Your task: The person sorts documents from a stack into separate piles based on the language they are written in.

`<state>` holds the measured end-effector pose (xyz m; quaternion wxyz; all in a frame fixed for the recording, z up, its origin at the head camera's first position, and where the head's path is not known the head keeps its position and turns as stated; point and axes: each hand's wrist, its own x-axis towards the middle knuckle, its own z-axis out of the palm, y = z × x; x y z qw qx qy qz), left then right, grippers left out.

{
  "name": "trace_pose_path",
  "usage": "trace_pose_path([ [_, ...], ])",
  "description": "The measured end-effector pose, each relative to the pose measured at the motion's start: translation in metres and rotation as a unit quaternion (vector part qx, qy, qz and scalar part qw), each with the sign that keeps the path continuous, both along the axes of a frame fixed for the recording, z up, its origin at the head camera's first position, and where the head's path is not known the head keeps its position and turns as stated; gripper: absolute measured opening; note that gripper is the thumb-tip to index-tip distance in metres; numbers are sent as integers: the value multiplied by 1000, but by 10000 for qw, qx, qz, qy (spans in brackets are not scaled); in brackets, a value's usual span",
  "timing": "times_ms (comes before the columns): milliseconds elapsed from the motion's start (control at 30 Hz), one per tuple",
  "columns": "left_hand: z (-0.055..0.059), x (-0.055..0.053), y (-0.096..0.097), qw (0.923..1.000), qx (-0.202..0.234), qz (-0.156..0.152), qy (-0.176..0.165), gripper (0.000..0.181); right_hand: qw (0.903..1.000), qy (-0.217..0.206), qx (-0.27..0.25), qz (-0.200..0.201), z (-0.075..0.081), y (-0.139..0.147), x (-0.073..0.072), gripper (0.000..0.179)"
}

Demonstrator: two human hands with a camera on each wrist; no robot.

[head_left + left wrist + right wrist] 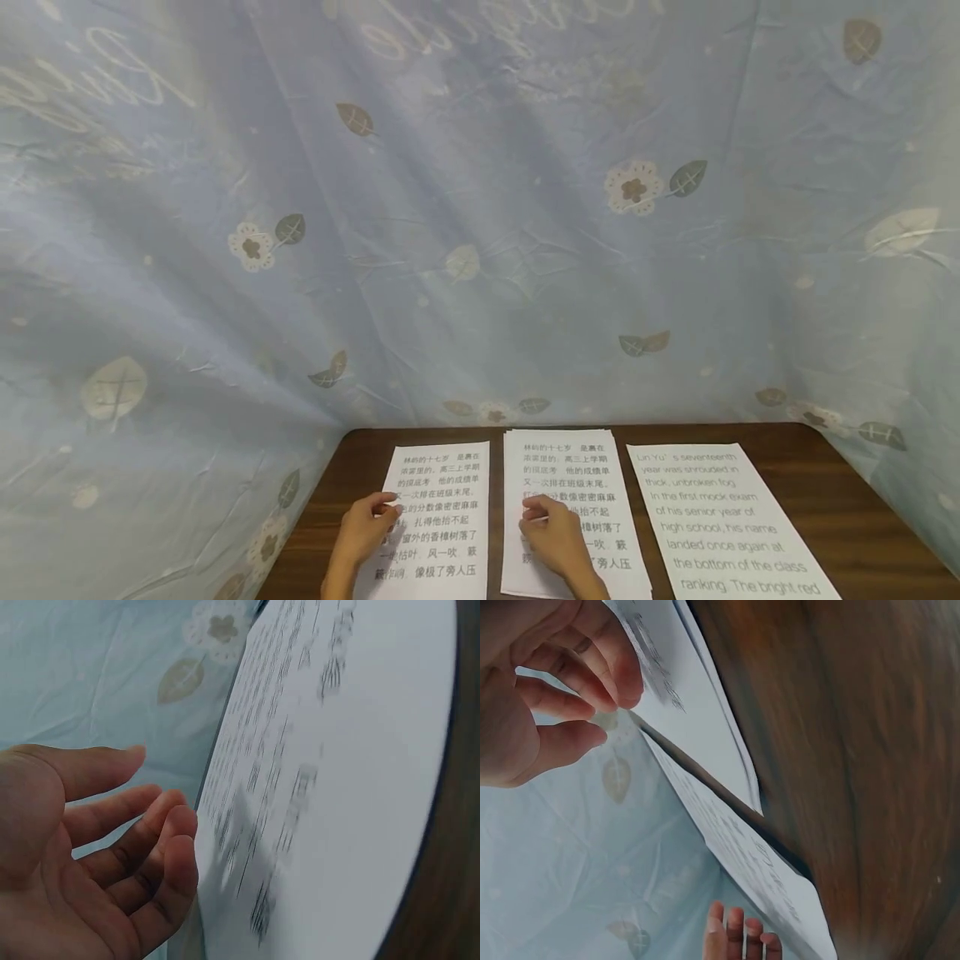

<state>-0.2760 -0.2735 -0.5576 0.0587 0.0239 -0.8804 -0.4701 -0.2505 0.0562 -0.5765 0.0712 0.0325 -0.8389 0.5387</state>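
Observation:
My left hand (pixel 363 529) hovers over the left edge of a printed sheet of paper (pixel 446 533) with Chinese text. In the left wrist view its fingers (pixel 176 866) are loosely bent, with thumb and fingertips apart and nothing between them. My right hand (pixel 557 537) is above a stack of printed sheets (pixel 573 454) in the middle, bearing the same text; slightly uneven edges show at its top. Loosely curved fingers (pixel 626 675) and a separate thumb hold nothing in the right wrist view. Both hands cover part of the printed lines.
To the right lies a sheet with English text (pixel 720 517). All the papers lie on a dark brown wooden table (pixel 810 475), with narrow strips of wood between them. A pale blue patterned cloth (pixel 480 333) hangs behind the table and along its sides.

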Motion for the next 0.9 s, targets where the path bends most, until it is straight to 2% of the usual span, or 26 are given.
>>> trace_pose_path([
  [300, 3, -8, 34, 9996, 167, -202, 132, 41, 9997, -109, -176, -131, -1, 20, -1, 36],
  [633, 7, -7, 65, 9984, 416, -235, 290, 42, 9979, -339, 158, -521, 4, 43, -1, 38],
  [900, 3, -9, 84, 9977, 540, -338, 242, 41, 9958, -350, 406, -741, 7, 62, -1, 37],
])
